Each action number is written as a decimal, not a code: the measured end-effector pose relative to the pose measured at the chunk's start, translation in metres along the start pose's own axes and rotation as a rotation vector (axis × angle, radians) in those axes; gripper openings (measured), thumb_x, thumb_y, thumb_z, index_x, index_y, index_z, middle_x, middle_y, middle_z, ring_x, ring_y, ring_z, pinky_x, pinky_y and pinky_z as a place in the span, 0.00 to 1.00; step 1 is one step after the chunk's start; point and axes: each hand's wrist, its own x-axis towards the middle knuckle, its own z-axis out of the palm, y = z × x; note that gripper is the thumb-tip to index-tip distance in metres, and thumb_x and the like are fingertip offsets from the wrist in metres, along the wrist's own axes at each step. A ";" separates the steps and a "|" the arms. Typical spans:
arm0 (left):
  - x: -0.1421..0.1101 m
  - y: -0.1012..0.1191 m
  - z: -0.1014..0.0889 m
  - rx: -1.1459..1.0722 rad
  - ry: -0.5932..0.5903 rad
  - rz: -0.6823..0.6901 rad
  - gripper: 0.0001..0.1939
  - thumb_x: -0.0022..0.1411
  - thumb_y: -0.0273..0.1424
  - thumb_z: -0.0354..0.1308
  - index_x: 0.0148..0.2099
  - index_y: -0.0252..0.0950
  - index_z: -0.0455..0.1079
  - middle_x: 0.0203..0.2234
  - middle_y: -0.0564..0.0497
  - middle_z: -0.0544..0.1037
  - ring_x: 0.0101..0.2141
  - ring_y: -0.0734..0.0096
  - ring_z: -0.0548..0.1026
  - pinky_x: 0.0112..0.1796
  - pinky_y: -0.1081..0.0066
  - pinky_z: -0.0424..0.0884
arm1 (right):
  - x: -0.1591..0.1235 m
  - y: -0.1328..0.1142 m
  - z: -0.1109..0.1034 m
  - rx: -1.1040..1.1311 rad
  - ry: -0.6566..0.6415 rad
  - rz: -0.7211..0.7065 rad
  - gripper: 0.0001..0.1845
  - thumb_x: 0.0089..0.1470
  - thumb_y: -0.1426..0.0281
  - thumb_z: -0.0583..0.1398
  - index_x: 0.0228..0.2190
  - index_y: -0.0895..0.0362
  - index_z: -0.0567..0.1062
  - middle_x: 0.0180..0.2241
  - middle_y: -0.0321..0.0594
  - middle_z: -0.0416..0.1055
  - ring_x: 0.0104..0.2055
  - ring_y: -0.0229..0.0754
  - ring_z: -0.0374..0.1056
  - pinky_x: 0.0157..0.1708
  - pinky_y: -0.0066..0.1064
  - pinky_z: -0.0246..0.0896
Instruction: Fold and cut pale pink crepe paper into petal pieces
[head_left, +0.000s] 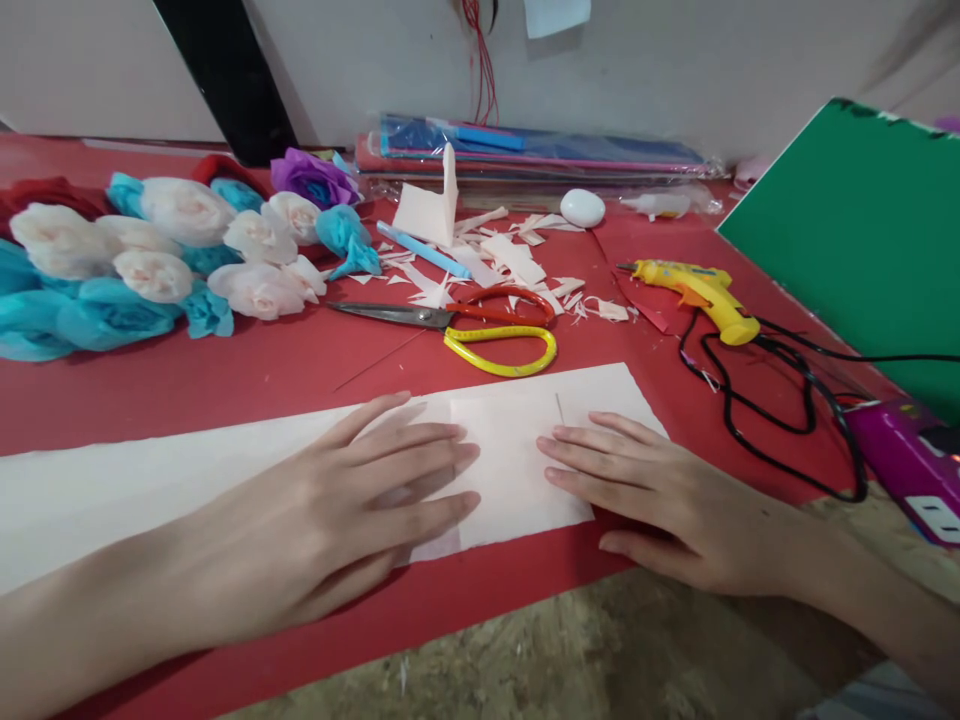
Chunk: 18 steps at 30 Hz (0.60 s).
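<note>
A long strip of white paper (225, 455) lies across the red sheet in front of me, running off the left edge. A paler pinkish piece (502, 425) lies on top of it near its right end, with a short dark line beside my right fingers. My left hand (382, 480) rests flat on the paper, fingers stretched to the right. From the other side my right hand (637, 480) also lies flat on it, fingers pointing left. Neither hand grips anything. Just beyond the paper lie scissors (499, 355) with one red and one yellow handle.
Paper flowers (255, 235) in white, blue, red and purple are heaped at left. Paper scraps (517, 260), a blue pen (424, 250) and a white egg-shaped object (583, 208) lie behind the scissors. At right are a yellow glue gun (697, 285), its black cord, a purple power strip (904, 460) and a green board (862, 240).
</note>
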 end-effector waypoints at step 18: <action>0.000 -0.004 0.001 -0.002 -0.020 0.086 0.25 0.58 0.22 0.48 0.57 0.41 0.64 0.57 0.53 0.68 0.60 0.69 0.60 0.63 0.63 0.36 | -0.005 -0.002 -0.006 0.056 -0.103 0.008 0.31 0.60 0.62 0.53 0.61 0.61 0.55 0.62 0.48 0.53 0.67 0.45 0.39 0.64 0.46 0.32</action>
